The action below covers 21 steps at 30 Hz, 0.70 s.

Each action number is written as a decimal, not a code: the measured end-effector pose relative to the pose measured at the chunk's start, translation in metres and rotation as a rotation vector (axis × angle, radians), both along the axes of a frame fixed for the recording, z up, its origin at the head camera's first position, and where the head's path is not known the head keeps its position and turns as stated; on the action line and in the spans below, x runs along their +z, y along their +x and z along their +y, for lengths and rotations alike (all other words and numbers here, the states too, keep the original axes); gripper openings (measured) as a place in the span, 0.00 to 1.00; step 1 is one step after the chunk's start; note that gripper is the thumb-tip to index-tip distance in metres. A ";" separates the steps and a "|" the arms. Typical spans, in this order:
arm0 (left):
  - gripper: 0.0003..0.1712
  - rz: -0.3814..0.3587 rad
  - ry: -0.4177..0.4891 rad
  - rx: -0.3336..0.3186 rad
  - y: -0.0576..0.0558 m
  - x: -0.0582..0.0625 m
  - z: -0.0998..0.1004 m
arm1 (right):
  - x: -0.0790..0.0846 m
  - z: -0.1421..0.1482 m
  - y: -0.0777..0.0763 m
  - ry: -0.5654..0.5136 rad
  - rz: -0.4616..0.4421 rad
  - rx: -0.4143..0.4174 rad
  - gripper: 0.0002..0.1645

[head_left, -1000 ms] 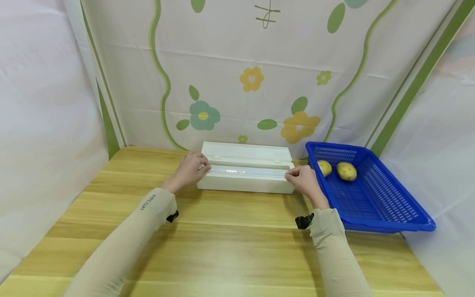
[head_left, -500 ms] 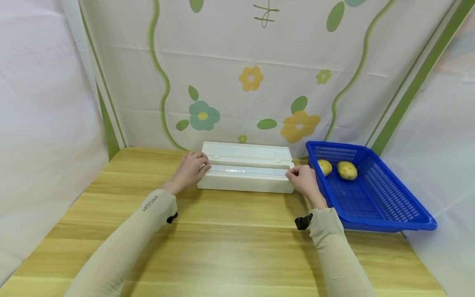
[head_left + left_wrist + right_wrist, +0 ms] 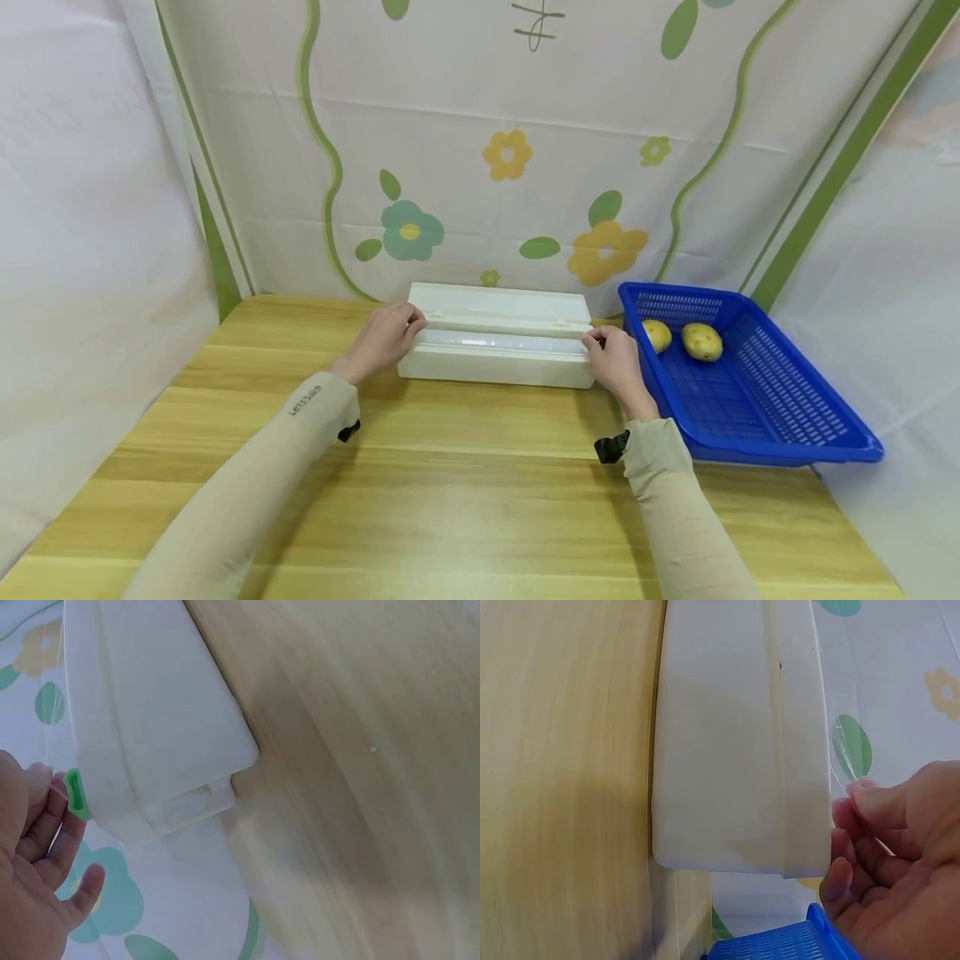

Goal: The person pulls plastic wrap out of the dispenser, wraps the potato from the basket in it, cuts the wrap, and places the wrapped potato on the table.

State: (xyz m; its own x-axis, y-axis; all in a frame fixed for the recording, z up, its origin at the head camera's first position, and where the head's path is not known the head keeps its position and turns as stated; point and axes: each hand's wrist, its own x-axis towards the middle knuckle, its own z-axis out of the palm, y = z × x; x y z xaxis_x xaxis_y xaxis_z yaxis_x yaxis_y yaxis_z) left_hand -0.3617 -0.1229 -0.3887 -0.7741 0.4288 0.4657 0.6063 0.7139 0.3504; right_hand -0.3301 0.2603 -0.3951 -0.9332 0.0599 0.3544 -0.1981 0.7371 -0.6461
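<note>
At the back, a flowered cloth (image 3: 450,108); in front of it, a wood-grained surface (image 3: 480,500). To the right, a blue basket (image 3: 780,454), near the end of a long white box (image 3: 495,367). At the foot of the cloth, that box, with its lid (image 3: 498,302) tilted back. Across the uncovered top, clear film (image 3: 480,342), hard to trace in full, apparently running from one side to the other. At the box's left end, the left hand (image 3: 381,337), in a fingertip pinch, seemingly on the film's edge; at the right end, the right hand (image 3: 617,362), in a similar pinch on the film. To work well: raise both corners at an even pace, hold the edge parallel to the box, and add just enough outward tension to prevent creases. Avoid jerking, likely to drag so light a box. Mind the basket wall, just beside the right hand. Inside the basket, one potato (image 3: 701,342) and another (image 3: 657,335), well apart from the film. Smallest, a green end piece (image 3: 76,793) by the left fingertips, with contact unclear; better not to snag the film there.
</note>
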 end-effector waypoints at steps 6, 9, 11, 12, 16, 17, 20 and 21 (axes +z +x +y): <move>0.10 -0.074 0.030 -0.010 -0.003 0.005 -0.002 | 0.002 -0.001 -0.001 0.008 0.061 -0.018 0.12; 0.10 -0.096 0.062 -0.028 -0.003 0.008 -0.001 | 0.005 -0.002 -0.001 0.021 0.108 -0.015 0.11; 0.10 -0.107 0.078 -0.037 -0.003 0.011 -0.001 | 0.009 -0.003 -0.001 0.033 0.137 -0.011 0.10; 0.11 -0.112 0.085 -0.041 -0.004 0.013 -0.002 | 0.010 -0.003 -0.001 0.036 0.148 -0.007 0.10; 0.12 -0.128 0.108 -0.055 -0.005 0.019 -0.003 | 0.017 -0.004 -0.001 0.052 0.178 -0.004 0.10; 0.12 -0.130 0.112 -0.055 -0.005 0.021 -0.003 | 0.018 -0.004 -0.002 0.065 0.195 -0.002 0.10; 0.12 -0.129 0.120 -0.057 -0.005 0.026 -0.005 | 0.023 -0.004 -0.004 0.113 0.254 -0.002 0.09; 0.12 -0.122 0.122 -0.058 -0.005 0.028 -0.005 | 0.026 -0.004 -0.004 0.125 0.278 -0.001 0.09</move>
